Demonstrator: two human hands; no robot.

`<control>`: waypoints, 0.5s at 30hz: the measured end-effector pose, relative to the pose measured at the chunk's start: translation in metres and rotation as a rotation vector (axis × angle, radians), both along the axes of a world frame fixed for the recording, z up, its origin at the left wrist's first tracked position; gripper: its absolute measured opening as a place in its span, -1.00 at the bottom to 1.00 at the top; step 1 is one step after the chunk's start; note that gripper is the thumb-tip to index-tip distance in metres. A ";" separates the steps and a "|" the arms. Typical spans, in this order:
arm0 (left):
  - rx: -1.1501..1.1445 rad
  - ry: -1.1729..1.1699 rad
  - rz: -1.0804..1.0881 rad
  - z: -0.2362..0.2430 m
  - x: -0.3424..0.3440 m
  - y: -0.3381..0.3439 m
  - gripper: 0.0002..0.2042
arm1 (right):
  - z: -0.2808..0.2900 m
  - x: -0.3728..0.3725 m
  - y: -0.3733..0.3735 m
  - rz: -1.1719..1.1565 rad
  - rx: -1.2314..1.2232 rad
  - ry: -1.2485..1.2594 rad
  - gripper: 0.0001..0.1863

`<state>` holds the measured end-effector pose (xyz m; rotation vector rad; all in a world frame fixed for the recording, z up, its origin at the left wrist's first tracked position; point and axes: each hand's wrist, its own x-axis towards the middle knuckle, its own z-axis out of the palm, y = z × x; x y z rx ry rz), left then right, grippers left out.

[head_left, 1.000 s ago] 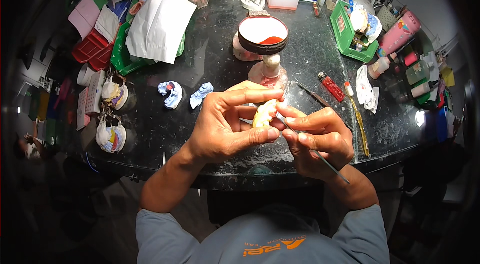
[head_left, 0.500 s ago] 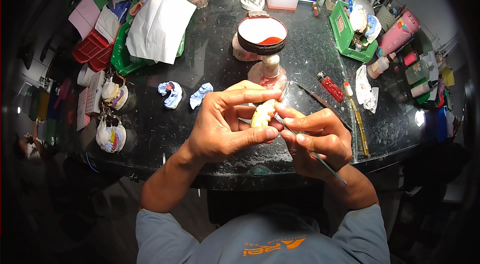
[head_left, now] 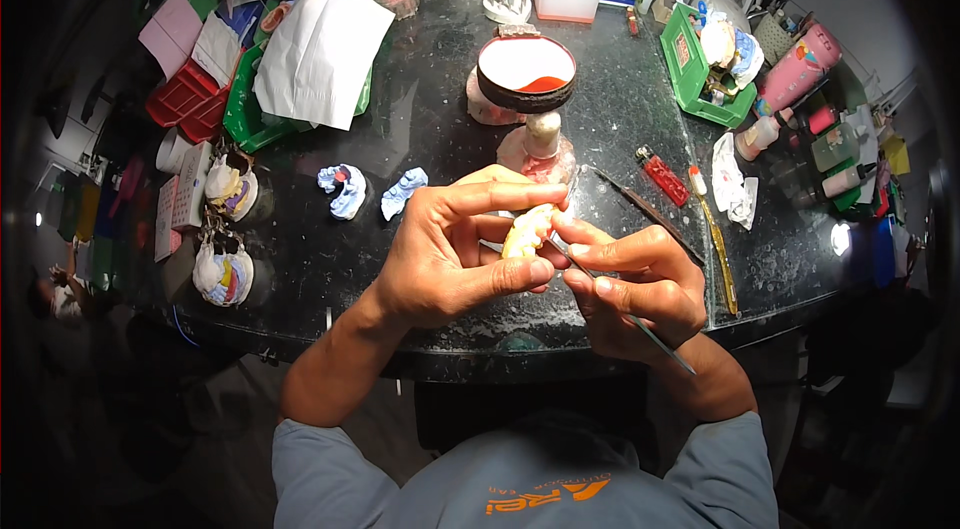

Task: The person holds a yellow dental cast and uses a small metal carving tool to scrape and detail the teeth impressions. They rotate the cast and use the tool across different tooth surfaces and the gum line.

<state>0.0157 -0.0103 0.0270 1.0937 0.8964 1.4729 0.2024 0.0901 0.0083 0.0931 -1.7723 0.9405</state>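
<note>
My left hand (head_left: pixel 450 249) grips a yellow dental cast (head_left: pixel 526 229) between fingers and thumb, in front of me over the bench. My right hand (head_left: pixel 640 289) pinches a slim metal instrument (head_left: pixel 665 347), whose upper end lies at the right side of the cast; its exact tip is hard to make out. The right fingertips are close against the cast. Just beyond my hands stands a dark round dish with white and red inside (head_left: pixel 526 64) on a stained pedestal. Two pale blue moulded pieces (head_left: pixel 403 191) lie left of my hands.
On the dark bench (head_left: pixel 420 89) are a green bin with papers (head_left: pixel 250 99), two mounted casts (head_left: pixel 222 271) at left, a red lighter (head_left: pixel 660 179), a dark tool, a yellow-handled brush (head_left: pixel 722 269), crumpled tissue (head_left: pixel 735 189) and a green box of casts (head_left: pixel 685 69) at right.
Both hands stay in nearly the same place. The yellow cast and the fingers round it have shifted very slightly, with the metal instrument still beside it.
</note>
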 end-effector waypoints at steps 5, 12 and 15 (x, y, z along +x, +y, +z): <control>0.002 0.009 0.000 0.000 0.000 0.001 -0.48 | 0.000 0.000 0.001 -0.039 0.013 0.005 -0.68; 0.016 0.034 0.010 -0.001 -0.001 -0.001 -0.48 | 0.001 0.000 0.001 -0.043 0.035 -0.018 -0.68; 0.019 0.043 0.018 -0.001 -0.002 -0.001 -0.48 | 0.001 0.000 -0.001 -0.033 0.022 -0.017 -0.69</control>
